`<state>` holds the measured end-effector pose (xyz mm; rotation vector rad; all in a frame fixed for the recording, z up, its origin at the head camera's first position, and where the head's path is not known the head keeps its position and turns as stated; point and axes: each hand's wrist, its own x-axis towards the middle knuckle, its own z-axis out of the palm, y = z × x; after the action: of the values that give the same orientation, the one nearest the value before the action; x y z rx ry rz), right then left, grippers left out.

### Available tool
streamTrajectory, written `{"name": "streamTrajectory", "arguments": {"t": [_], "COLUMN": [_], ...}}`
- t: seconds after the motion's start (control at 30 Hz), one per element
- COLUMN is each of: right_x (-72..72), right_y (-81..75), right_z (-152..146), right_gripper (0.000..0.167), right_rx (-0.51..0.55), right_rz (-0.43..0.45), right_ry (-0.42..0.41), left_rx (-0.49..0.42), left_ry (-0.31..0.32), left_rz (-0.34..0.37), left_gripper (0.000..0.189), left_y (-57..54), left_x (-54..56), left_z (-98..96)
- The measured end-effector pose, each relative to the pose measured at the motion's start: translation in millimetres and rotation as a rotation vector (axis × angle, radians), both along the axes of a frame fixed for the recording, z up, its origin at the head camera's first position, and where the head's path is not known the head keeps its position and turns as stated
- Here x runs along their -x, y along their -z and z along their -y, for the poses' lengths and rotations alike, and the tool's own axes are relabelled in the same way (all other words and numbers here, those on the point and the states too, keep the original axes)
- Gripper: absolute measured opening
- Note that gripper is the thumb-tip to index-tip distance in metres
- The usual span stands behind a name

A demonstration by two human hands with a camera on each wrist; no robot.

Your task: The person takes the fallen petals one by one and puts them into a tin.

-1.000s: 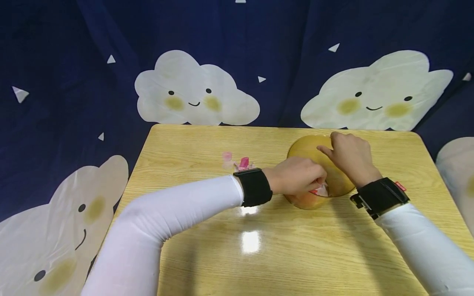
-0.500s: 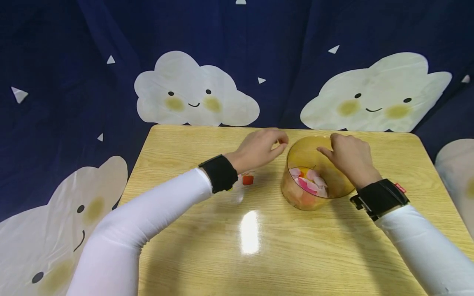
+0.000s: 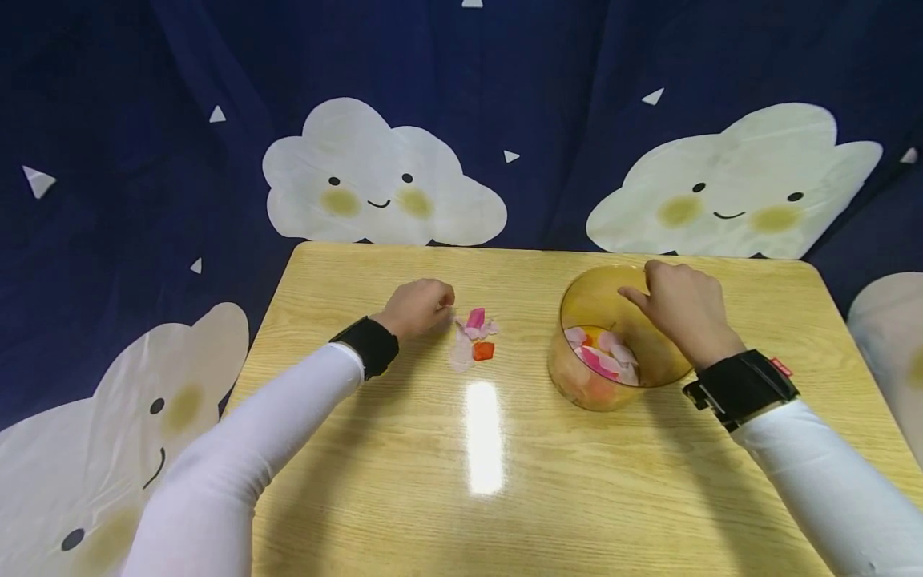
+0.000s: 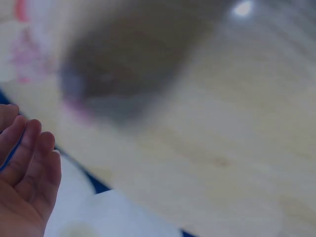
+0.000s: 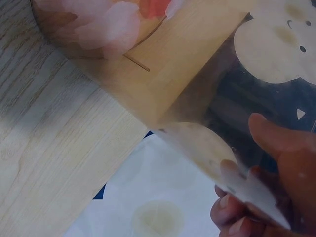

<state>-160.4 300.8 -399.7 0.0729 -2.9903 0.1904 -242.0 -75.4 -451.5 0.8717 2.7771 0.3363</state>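
A see-through amber round container (image 3: 577, 377) stands on the table, right of the middle. White, pink and orange petals (image 3: 602, 361) lie inside it. My right hand (image 3: 683, 308) grips its rim at the far right, thumb inside and fingers outside, as the right wrist view shows through the clear wall (image 5: 197, 98). My left hand (image 3: 420, 306) is over the table just left of a small group of loose petals: a magenta petal (image 3: 476, 317), an orange-red petal (image 3: 484, 351) and a pale petal (image 3: 461, 353). In the left wrist view its fingers (image 4: 44, 173) are loosely bent around nothing.
The wooden table (image 3: 404, 481) has its far edge close behind the container and petals. A dark blue curtain (image 3: 548, 96) with smiling white clouds hangs behind and to the sides. Light glares off the tabletop in front of the loose petals.
My left hand has come out of the container and moved left to beside the loose petals. My right hand keeps its grip on the rim, and the container stays in place.
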Motion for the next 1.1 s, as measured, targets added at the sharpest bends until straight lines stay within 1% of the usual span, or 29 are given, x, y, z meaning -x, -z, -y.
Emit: {"name": "streamTrajectory", "arguments": {"t": [0.07, 0.13, 0.2, 0.3, 0.4, 0.47, 0.53, 0.7, 0.87, 0.97, 1.1], "right_x": [-0.4, -0.5, -0.5, -0.4, 0.1, 0.5, 0.9, 0.6, -0.1, -0.2, -0.1], "right_y": [-0.1, 0.1, 0.2, 0.4, 0.2, -0.2, -0.5, -1.3, -2.0, -2.0, -1.7], "right_z": [0.1, 0.4, 0.7, 1.2, 1.9, 2.2, 2.1, 0.3, -0.5, -0.6, -1.0], "right_gripper": [0.052, 0.051, 0.051, 0.051, 0.05, 0.05, 0.05, 0.05, 0.05, 0.05, 0.05], "right_rx": [-0.001, -0.004, -0.002, -0.002, -0.004, -0.007, -0.008, -0.005, -0.006, -0.005, -0.005], "right_rz": [-0.001, -0.002, -0.001, -0.001, 0.002, 0.003, 0.004, 0.01, 0.009, 0.007, 0.007], "right_ry": [-0.002, -0.006, -0.012, -0.012, -0.008, -0.005, -0.003, 0.0, -0.002, -0.006, -0.003], "left_rx": [0.018, 0.034, 0.045, 0.055, 0.059, 0.054, 0.044, 0.012, -0.017, -0.053, -0.089], "left_ry": [0.007, 0.017, 0.022, 0.016, 0.007, -0.002, -0.013, -0.044, -0.059, -0.052, -0.023], "left_rz": [-0.003, -0.031, -0.067, -0.114, -0.12, -0.109, -0.101, -0.114, -0.131, -0.135, -0.14], "left_gripper": [0.013, 0.012, 0.014, 0.017, 0.017, 0.016, 0.015, 0.011, 0.014, 0.017, 0.017], "left_y": [12.7, 25.2, 35.3, 44.3, 45.7, 42.8, 37.6, 18.5, 0.3, -9.1, -22.2], "left_x": [-1.5, -4.0, -7.0, -11.7, -15.1, -15.9, -15.2, -8.8, -3.4, -3.4, -6.9], "left_z": [5.4, 8.9, 10.7, 10.9, 10.4, 10.2, 10.1, 9.2, 5.3, 0.2, -9.4]}}
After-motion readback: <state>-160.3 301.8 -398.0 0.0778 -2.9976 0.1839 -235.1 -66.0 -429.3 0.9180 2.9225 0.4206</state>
